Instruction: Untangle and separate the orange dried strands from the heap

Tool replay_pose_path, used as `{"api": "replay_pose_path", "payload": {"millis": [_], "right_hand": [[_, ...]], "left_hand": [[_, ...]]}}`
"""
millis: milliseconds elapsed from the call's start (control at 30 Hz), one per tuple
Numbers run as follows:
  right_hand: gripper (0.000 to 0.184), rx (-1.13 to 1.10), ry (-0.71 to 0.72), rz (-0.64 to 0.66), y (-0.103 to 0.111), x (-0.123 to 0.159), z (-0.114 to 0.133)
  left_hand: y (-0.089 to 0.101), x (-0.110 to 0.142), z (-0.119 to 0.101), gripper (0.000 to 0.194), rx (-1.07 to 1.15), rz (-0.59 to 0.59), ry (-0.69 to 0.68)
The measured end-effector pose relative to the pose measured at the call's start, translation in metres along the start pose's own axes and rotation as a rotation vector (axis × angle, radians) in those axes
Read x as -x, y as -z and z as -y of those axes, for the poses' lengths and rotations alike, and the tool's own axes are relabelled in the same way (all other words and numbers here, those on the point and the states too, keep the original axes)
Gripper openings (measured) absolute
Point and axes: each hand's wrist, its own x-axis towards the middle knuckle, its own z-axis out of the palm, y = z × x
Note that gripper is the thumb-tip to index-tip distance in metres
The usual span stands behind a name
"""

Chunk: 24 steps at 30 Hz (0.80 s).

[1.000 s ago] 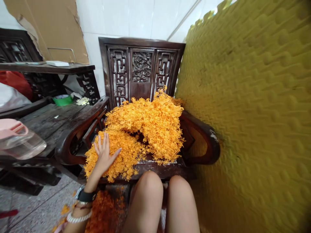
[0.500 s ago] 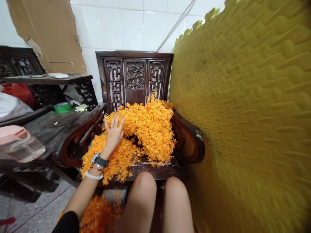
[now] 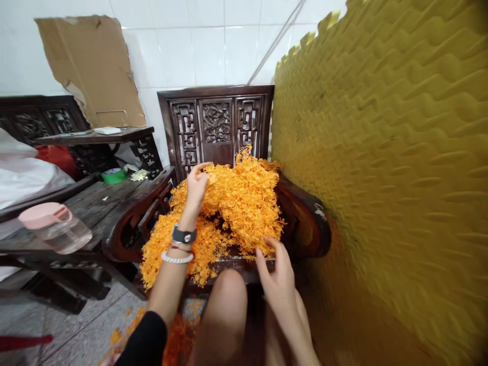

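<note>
A large heap of orange artificial flower pieces lies on the seat of a dark carved wooden chair. Over the heap's upper left side is my left hand, its fingers bent and the thumb apart from the forefinger; I make out nothing held between them. That wrist wears a dark watch and a white bracelet. At the heap's front right edge, my right hand has thumb and fingers apart, close to the lowest flowers and holding nothing visible.
A tall yellow foam mat stands close on the right. To the left, a dark bench holds a pink-lidded water jug and green tape. Cardboard leans on the tiled wall. More orange pieces lie below the chair.
My left hand has moved up and right over the heap, its spread fingers now bent. My right hand has come into view at the front right. The view has shifted slightly left.
</note>
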Motion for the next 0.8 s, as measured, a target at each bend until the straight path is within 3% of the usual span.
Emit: {"api": "replay_pose_path", "payload": {"millis": [100,133,233,300,400,467,500,533,633,700,800], "right_hand": [[0.058,0.019,0.137,0.124,-0.031,-0.079,0.032],[0.058,0.001,0.165,0.137,-0.038,-0.099,0.043],[0.031,-0.125,0.231,0.174,-0.046,-0.133,0.066],[0.027,-0.146,0.216,0.169,-0.040,-0.136,0.068],[0.024,-0.145,0.146,0.146,-0.024,-0.130,0.055],[0.022,-0.161,0.099,0.128,-0.014,-0.127,0.044],[0.023,-0.168,0.075,0.115,-0.010,-0.126,0.039],[0.026,-0.179,0.052,0.090,-0.007,-0.126,0.037],[0.036,-0.254,0.006,0.003,0.000,-0.134,0.039],[0.037,-0.341,0.006,-0.035,0.003,-0.143,0.048],[0.032,-0.439,0.077,-0.083,0.009,-0.157,0.065]], "left_hand": [[-0.025,0.015,-0.042,0.038,0.166,0.015,0.027],[-0.031,0.022,-0.056,0.039,0.305,0.061,0.059],[-0.040,0.043,-0.086,0.035,0.427,0.247,-0.018],[-0.040,0.049,-0.091,0.033,0.427,0.317,-0.124],[-0.038,0.046,-0.069,0.034,0.468,0.258,-0.105],[-0.037,0.043,-0.040,0.040,0.385,0.127,-0.035],[-0.037,0.044,-0.025,0.045,0.310,0.120,-0.006],[-0.037,0.045,-0.010,0.051,0.236,0.180,0.023],[-0.039,0.054,0.021,0.079,0.023,0.516,0.041],[-0.047,0.059,0.031,0.092,-0.074,0.599,0.014],[-0.070,0.057,0.037,0.080,-0.060,0.375,0.027]]}}
